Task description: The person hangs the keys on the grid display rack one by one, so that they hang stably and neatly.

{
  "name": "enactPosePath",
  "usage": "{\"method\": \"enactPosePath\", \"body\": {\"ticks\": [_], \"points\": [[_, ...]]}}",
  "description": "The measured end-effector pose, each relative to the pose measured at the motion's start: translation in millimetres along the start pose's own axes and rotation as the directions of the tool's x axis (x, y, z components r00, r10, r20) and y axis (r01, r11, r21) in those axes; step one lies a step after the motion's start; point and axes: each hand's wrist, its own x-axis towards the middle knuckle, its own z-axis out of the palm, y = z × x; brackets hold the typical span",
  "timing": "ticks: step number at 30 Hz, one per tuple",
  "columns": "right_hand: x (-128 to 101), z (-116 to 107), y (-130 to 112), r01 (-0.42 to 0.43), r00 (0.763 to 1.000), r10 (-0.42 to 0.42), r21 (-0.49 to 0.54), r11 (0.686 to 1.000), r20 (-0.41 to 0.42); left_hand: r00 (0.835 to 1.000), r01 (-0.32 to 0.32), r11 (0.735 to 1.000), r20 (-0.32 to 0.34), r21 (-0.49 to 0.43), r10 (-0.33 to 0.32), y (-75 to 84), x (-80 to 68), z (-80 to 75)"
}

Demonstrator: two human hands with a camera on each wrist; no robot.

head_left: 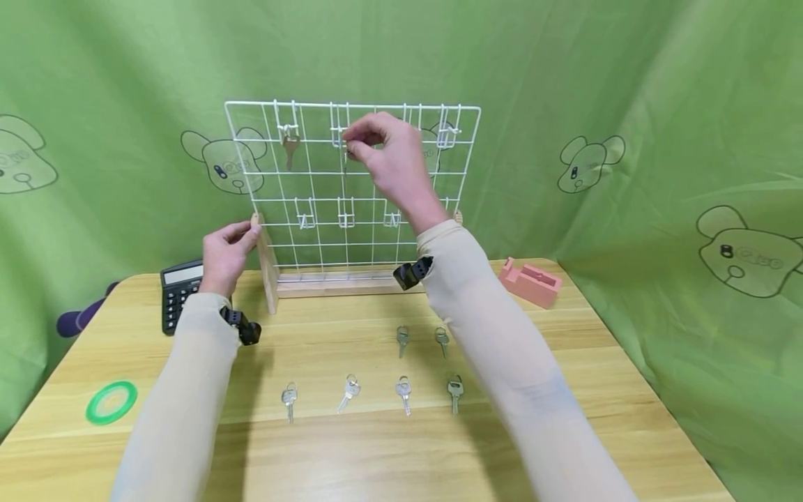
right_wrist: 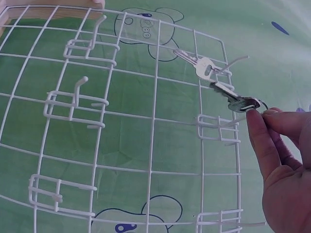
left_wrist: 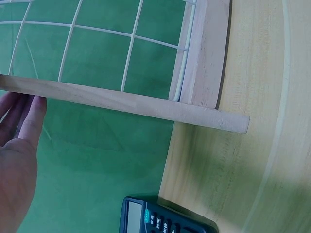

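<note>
- Right hand (head_left: 387, 162) is up at the top row of the wire rack (head_left: 270, 174), thumb and fingers pinching the ring of a key (right_wrist: 236, 99) right by the second hook.
- From the right wrist view, that key hangs just off the fingertips (right_wrist: 256, 127), close against the wire; whether its ring is on the hook yet, I cannot tell.
- Left hand (head_left: 227, 249) is steadying the rack, fingers loosely wrapped on the wooden side post (left_wrist: 121, 99), calculator (head_left: 180, 291) just below it.
- One hung key (head_left: 289, 148) is on the first hook, to the left of the working hand.
- Further hooks on the top row and three on the lower row show nothing hanging.
- Six loose keys (head_left: 404, 392) lie on the table (head_left: 596, 390) below the right forearm, so by my reckoning most of the hanging is still to do.
</note>
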Motion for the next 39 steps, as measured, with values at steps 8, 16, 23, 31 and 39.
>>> {"method": "enactPosePath", "body": {"ticks": [8, 16, 23, 31, 39], "points": [[8.4, 1.1, -3.5, 0.008, 0.999, -0.009, -0.019, 1.000, -0.052, 1.000, 0.002, 1.000, -0.001, 0.008, -0.002, 0.0, 0.0, 0.3], [14.0, 3.4, -4.6, -0.041, 0.997, 0.040, -0.007, 0.999, -0.071, 1.000, -0.004, 1.000, -0.001, 0.001, 0.004, -1.1, -0.2, 1.0], [16.6, 7.5, 0.2, -0.058, 0.996, 0.054, -0.049, 0.997, -0.068, 1.000, 0.008, 1.000, 0.011, 0.000, -0.008, -0.1, 0.3, -0.5], [7.7, 5.7, 12.4, -0.046, 0.997, 0.040, -0.096, 0.994, -0.067, 1.000, 0.001, 1.000, 0.005, -0.005, -0.001, -2.6, 0.8, 1.4], [-27.4, -3.4, 31.3, 0.001, 0.998, 0.012, -0.197, 0.980, 0.067, 1.000, -0.028, 0.999, -0.001, -0.015, 0.028, -3.6, -0.8, 0.6]]}}
